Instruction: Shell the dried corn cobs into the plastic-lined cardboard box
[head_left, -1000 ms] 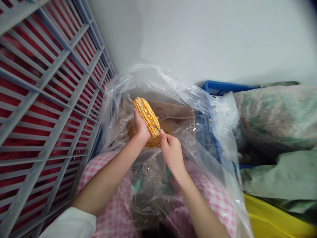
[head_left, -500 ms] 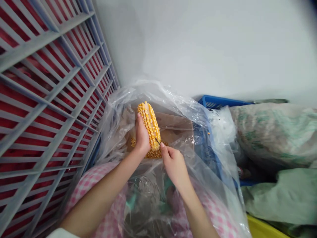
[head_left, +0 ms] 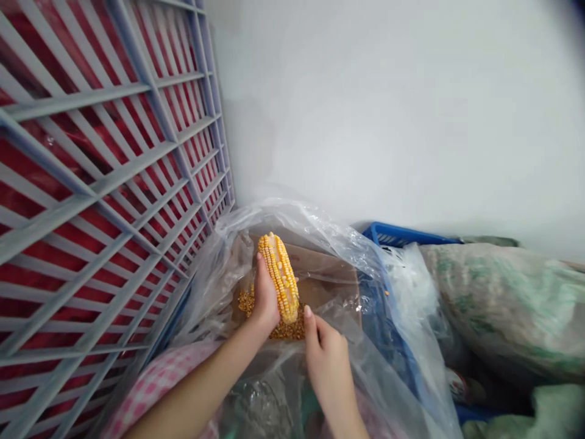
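Note:
An ear of yellow corn [head_left: 280, 277] leans upright in my left hand [head_left: 265, 296], whose fingers wrap its left side. A strip of bare cob with a few loose-looking kernels runs down its face. My right hand [head_left: 328, 353] is closed just right of the ear's lower end, apart from it. It grips a thin dark rod-like tool, clear half a second ago but mostly hidden by the fingers now. Loose corn kernels [head_left: 287, 331] lie below the ear, inside a clear plastic bag [head_left: 219, 268] with brown cardboard [head_left: 326, 271] in it.
A tall grey-purple slatted crate [head_left: 132, 164] with red material behind it stands close on the left. To the right are a blue basket [head_left: 402, 235] and a stuffed woven sack [head_left: 498, 292]. A white wall [head_left: 388, 110] rises behind.
My right hand has drawn back slightly from the ear, and the tool's tip no longer shows against the kernels. The view has tilted up, so everything sits lower.

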Demonstrator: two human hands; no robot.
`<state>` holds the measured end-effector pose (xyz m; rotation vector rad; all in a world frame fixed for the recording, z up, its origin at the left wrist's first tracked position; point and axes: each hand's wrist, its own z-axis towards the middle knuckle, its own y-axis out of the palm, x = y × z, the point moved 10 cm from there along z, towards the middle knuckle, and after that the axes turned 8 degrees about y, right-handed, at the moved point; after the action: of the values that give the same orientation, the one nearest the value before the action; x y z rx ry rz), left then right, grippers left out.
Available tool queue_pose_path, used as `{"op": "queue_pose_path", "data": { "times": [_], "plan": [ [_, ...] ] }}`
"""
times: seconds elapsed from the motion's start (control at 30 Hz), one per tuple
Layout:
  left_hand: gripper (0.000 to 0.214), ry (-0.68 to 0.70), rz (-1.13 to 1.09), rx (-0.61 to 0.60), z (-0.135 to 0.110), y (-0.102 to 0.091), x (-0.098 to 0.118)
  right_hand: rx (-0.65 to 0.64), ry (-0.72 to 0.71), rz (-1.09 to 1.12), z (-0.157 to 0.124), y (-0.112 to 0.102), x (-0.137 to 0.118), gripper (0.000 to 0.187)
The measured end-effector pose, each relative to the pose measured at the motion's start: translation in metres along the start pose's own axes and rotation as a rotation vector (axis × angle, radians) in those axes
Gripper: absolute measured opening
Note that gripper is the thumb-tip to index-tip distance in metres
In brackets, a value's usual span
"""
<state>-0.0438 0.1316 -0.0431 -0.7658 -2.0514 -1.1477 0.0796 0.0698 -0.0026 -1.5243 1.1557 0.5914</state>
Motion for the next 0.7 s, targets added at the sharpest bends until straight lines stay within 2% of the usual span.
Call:
{"op": "queue_pose_path", "data": {
  "times": [0.07,0.1,0.2,0.3,0.4,0.57,0.63,0.7],
  "plan": [
    [0.060,-0.017,0.007,0.118,0.000,-0.009,0.009,-0.059,0.123,0.248,0.005,-0.006,0.009,0.048],
    [0.060,-0.024,0.003,0.139,0.000,-0.010,0.012,-0.128,0.201,0.403,0.006,-0.003,0.014,0.048],
    [0.057,-0.041,-0.023,0.100,0.001,-0.004,0.016,-0.436,0.364,0.821,0.000,0.019,0.010,0.047],
    [0.057,-0.070,-0.013,0.076,0.000,-0.001,0.010,-0.686,0.400,1.055,-0.011,0.032,-0.007,0.047],
    [0.055,-0.088,0.014,0.069,-0.002,0.001,0.003,-0.846,0.408,1.174,-0.020,0.037,-0.019,0.048],
    [0.056,-0.128,0.035,0.025,-0.003,0.004,-0.008,-0.950,0.401,1.280,-0.023,0.038,-0.028,0.048],
    [0.057,-0.145,0.024,0.006,-0.004,0.006,-0.010,-0.931,0.406,1.277,-0.022,0.037,-0.027,0.047],
    [0.056,-0.144,0.007,-0.013,-0.004,0.009,-0.009,-0.848,0.399,1.249,-0.015,0.034,-0.022,0.046]
  ]
}}
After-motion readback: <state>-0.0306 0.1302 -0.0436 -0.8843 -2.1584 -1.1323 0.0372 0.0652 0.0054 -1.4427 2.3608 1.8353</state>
